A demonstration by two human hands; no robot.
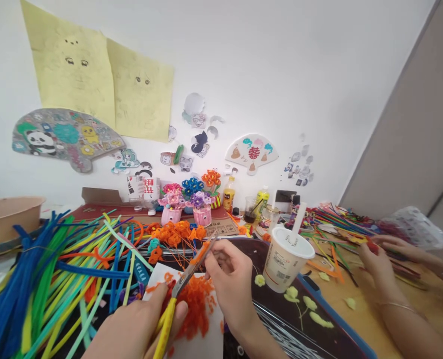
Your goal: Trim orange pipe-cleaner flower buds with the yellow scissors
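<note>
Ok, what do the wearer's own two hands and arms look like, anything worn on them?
Both the left hand and the right hand are bare, without gloves. No rings or sleeves show. The right wrist has no visible watch or bracelet; the left forearm is cut off.
</note>
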